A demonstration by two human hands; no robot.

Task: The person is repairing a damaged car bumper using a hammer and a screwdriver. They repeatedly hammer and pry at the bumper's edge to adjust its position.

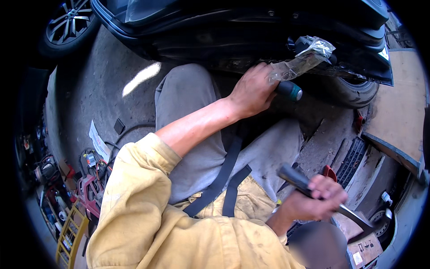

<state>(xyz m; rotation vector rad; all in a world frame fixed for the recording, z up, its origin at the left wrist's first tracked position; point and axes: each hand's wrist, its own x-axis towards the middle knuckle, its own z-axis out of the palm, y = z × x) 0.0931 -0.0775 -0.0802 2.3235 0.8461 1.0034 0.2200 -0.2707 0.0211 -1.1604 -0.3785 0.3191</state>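
The floor [96, 96] is dimly lit, crossed at ten o'clock by a glaring streak [141, 79]. Clear plastic [298, 65] is whitened by glare toward two. The right hand [311, 204], at four, is blurred. Edges are bent, corners blackened.

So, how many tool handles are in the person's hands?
2: a dark handle with a teal end in the left hand, above centre, and the dark handle of the hammer in the right hand, lower right. Both are partly hidden.

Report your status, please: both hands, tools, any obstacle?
Left hand closed on teal-tipped dark handle, by dark car panel. Right hand gripping hammer, away from panel. Clear plastic beside left hand, possibly in the way.
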